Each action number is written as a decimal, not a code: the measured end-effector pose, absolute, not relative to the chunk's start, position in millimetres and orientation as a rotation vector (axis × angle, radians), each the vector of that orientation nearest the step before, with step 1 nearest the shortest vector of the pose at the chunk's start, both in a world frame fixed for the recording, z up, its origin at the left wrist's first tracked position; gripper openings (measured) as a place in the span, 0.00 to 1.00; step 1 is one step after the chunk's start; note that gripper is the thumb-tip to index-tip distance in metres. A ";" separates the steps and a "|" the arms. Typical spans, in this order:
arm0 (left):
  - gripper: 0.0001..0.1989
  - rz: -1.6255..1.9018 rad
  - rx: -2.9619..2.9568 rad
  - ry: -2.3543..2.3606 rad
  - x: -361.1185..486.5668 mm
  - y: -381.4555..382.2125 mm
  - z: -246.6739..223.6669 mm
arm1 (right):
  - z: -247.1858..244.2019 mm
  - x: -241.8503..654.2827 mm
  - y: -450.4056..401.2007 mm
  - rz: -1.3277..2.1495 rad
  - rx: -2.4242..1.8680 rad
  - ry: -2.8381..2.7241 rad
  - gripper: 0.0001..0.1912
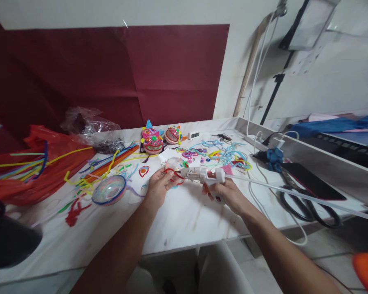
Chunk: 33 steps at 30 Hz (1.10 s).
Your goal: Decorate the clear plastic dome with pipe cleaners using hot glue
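My right hand (222,192) is wrapped round the grip of a white hot glue gun (202,174), with a long clear glue stick (272,185) running out of its back to the right. The gun's nozzle points left, up against a red pipe cleaner (172,172) pinched between the fingers of my left hand (160,183). Just behind that, a pale rounded piece with coloured bits on it is partly covered by my fingers and the gun. A red and blue eye-shaped ring (144,171) lies on white paper left of my left hand.
A clear bowl with a blue rim (109,190) stands at left, near orange pipe cleaners (122,159). Two decorated colourful heads (152,141) sit at the back. Loose pipe cleaners (230,153) spread behind the gun. Black-handled scissors (309,206) and cables lie right; a black pot (12,237) stands left.
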State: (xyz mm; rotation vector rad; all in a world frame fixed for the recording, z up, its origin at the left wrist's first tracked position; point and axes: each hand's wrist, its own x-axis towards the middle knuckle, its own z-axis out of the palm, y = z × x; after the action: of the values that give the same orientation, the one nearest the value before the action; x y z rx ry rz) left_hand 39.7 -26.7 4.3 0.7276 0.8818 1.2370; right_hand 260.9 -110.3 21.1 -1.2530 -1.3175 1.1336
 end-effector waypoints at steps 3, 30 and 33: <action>0.13 1.248 0.713 0.892 40.2 -27.1 4.6 | 19.4 261.6 -108.7 1.123 -1.258 -1.328 0.13; 0.12 1.232 0.713 0.896 40.8 -30.6 10.1 | 7.0 266.7 -113.0 1.124 -1.252 -1.292 0.21; 0.13 1.231 0.715 0.895 40.4 -29.5 8.3 | 5.6 266.5 -113.4 1.138 -1.223 -1.269 0.20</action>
State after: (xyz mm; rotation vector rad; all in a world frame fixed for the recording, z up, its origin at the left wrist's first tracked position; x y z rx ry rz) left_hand 40.4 -29.5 8.3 0.7153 0.8948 1.2307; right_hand 266.5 -113.4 5.6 -1.2230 -1.2688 1.1382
